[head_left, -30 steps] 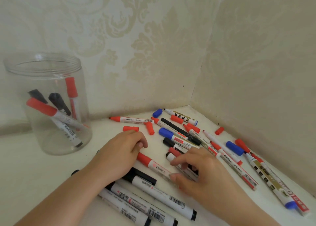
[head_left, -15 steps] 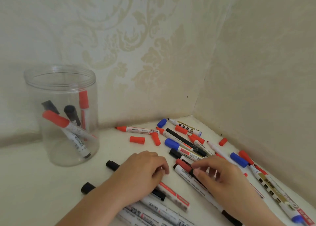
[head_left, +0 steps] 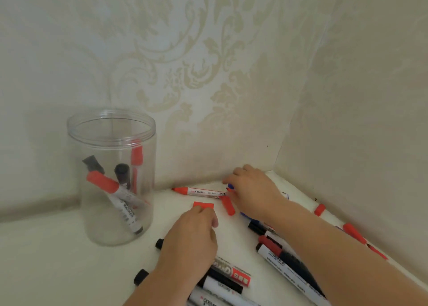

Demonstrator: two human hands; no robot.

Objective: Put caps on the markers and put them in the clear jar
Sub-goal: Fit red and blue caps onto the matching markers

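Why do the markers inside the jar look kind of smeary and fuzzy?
In the head view, the whole picture is slightly motion-blurred, so the print on the markers in the clear jar smears; its see-through wall adds pale reflections. The left hand and right hand look soft-edged too, under even light with faint shadows.

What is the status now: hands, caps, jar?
Left hand at a loose red cap. Right hand on a blue cap by the wall. Jar open, four markers inside. Nothing blocks it.
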